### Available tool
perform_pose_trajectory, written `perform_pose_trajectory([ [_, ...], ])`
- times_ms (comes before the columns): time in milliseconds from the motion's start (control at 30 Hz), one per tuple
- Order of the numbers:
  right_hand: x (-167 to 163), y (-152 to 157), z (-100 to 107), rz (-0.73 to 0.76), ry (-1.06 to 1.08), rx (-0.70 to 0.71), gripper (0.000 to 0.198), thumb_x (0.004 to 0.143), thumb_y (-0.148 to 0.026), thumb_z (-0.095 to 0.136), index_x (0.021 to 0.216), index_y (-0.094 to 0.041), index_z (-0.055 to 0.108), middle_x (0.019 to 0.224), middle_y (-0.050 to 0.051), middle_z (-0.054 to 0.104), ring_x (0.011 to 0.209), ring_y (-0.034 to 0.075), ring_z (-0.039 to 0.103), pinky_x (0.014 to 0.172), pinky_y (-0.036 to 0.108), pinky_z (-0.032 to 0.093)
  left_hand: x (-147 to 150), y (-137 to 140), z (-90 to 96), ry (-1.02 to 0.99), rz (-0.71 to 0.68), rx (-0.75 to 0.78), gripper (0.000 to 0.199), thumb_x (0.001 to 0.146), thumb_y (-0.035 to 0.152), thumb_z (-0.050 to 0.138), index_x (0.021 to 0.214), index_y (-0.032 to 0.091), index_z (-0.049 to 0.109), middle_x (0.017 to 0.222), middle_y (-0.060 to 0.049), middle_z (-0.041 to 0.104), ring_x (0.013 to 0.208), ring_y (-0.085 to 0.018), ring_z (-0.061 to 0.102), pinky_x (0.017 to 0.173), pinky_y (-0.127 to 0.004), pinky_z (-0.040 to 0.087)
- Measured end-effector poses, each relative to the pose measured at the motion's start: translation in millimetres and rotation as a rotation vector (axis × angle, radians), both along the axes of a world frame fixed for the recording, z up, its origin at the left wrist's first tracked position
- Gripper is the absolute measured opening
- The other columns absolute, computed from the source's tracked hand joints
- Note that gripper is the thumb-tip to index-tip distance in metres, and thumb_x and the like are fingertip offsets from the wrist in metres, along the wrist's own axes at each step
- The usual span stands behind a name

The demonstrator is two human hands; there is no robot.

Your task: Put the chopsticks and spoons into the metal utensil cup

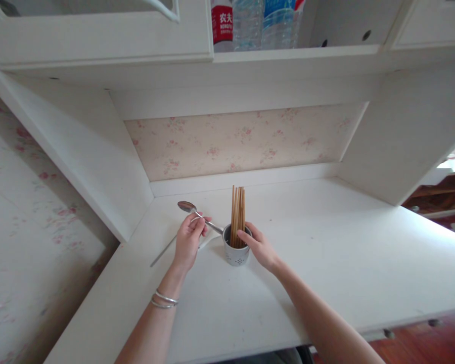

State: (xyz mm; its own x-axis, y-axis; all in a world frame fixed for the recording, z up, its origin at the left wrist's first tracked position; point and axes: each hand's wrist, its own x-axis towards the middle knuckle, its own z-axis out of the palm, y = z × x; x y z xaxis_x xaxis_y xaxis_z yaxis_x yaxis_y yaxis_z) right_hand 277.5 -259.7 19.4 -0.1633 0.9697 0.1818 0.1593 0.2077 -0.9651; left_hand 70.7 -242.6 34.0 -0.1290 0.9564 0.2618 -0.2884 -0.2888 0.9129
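**Steel spoon going handle-first at the holder**

Silver bangles point(164, 299) on my left wrist, nearest the camera. Left hand point(187, 240) has its grip pinched shut on the spoon point(199, 215), mid-handle, bowl up and left, handle end angled down at the cup rim so it slots in. Right hand point(258, 246) rests against the holder point(235, 251), fingers loosely curled on its side and rim, not closed around it, likely steadying it. A second long utensil point(166, 250) lies on the white worktop point(326, 253). Wooden chopsticks point(238, 215) stand upright inside. Bottles point(250, 23) on shelf above.
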Motion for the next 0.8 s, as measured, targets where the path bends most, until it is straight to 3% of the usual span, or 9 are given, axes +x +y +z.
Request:
perform_pose_trajectory([
  [333, -3, -2, -1, 0.010, -0.006, -0.023, 0.038, 0.086, -0.049, 0.050, 0.114, -0.024, 0.060, 0.104, 0.003, 0.067, 0.099, 0.024, 0.059, 0.092, 0.038, 0.043, 4, -4, 7.9, -0.193, 0.024, 0.013, 0.025, 0.075, 0.032, 0.069, 0.094, 0.020, 0.058, 0.083, -0.002, 0.069, 0.061, -0.007, 0.052, 0.062, -0.022, 0.040],
  [433, -4, -2, -2, 0.010, -0.001, -0.012, 0.037, 0.087, -0.048, 0.050, 0.115, -0.024, 0.059, 0.107, 0.003, 0.066, 0.101, 0.024, 0.058, 0.093, 0.038, 0.042, 8, -5, 4.8, -0.077, -0.012, -0.015, 0.025, 0.075, 0.033, 0.069, 0.094, 0.019, 0.059, 0.084, -0.003, 0.069, 0.061, -0.007, 0.051, 0.063, -0.023, 0.040],
  [667, -5, -1, -3, 0.026, 0.027, 0.006, 0.038, 0.087, -0.046, 0.050, 0.116, -0.023, 0.059, 0.105, 0.003, 0.066, 0.100, 0.023, 0.059, 0.092, 0.039, 0.043, 23, -11, -4.9, 0.418, -0.083, -0.094, 0.028, 0.079, 0.040, 0.063, 0.093, 0.017, 0.069, 0.089, -0.005, 0.069, 0.078, -0.015, 0.057, 0.066, -0.024, 0.042],
  [800, -5, -1, -3, 0.021, 0.021, -0.005, 0.040, 0.086, -0.048, 0.052, 0.117, -0.023, 0.058, 0.102, 0.003, 0.067, 0.100, 0.024, 0.059, 0.092, 0.039, 0.043, 23, -9, -9.6, 0.478, -0.056, -0.106, 0.031, 0.078, 0.041, 0.063, 0.100, 0.019, 0.068, 0.090, -0.004, 0.069, 0.076, -0.015, 0.059, 0.067, -0.024, 0.044],
])
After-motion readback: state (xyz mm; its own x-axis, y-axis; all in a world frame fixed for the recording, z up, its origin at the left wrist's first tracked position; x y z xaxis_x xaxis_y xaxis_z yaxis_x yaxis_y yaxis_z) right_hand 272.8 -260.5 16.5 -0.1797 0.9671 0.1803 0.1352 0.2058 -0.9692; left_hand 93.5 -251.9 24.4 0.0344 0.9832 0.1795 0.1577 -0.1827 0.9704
